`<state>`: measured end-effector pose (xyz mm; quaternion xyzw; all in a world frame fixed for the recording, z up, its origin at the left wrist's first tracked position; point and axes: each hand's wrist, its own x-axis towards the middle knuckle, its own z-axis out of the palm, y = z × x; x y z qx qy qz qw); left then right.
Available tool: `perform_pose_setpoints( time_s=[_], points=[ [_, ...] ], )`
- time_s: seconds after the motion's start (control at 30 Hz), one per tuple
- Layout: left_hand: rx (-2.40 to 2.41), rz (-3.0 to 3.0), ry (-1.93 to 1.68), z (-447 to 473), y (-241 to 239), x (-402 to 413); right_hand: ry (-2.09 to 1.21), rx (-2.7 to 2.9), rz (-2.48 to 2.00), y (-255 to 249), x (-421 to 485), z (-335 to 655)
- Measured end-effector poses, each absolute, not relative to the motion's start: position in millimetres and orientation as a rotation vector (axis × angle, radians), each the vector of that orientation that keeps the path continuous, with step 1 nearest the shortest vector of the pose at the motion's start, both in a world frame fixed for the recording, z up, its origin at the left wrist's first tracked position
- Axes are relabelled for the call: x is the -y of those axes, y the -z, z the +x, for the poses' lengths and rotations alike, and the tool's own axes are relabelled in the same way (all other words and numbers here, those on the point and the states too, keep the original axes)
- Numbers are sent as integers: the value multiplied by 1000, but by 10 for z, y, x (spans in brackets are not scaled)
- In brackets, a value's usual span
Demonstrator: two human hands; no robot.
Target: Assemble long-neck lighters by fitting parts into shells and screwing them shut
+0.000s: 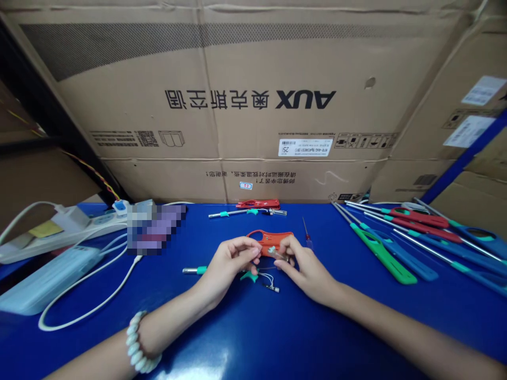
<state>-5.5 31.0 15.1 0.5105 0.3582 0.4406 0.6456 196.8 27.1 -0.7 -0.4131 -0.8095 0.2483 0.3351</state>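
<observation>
My right hand [307, 266] pinches a small clear lighter fuel tank [280, 256] with a pale fitting at its end. Facing it, my left hand [237, 256] is closed at the fingertips; what they hold, if anything, is too small to make out. Just behind both hands lies an orange-red lighter shell half [273, 238] with a loop at its left end. Under and beside my left hand are a metal lighter tube [191, 271] with a green collar, a green trigger [249, 276], and white wires leading to a small igniter part [271, 288].
Farther back lie a red shell [259, 203] and another tube assembly [237, 212]. A screwdriver [307, 237] is right of the orange-red shell. Several long lighters [384, 256] fill the right side. At left are a power strip [106, 219], light blue box [51, 279] and white cable [95, 311].
</observation>
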Motion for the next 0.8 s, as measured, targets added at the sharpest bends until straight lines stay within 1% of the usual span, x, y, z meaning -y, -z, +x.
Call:
perform_pose_setpoints(
  time_s=[0.13,0.3,0.6,0.8],
  points=[
    [-813,1151,-1009,-71,-118,-330,-492,2125,-1053,135,-259,1931],
    [-816,1148,-1019,-78,-120,-316,-213,2172,-921,144,-280,1940],
    [-852,1208,-1059,-49,-162,-277,7,2274,-863,147,-249,1915],
    [-875,1278,-1072,-59,-168,-259,67,2289,-867,146,-233,1916]
  ],
)
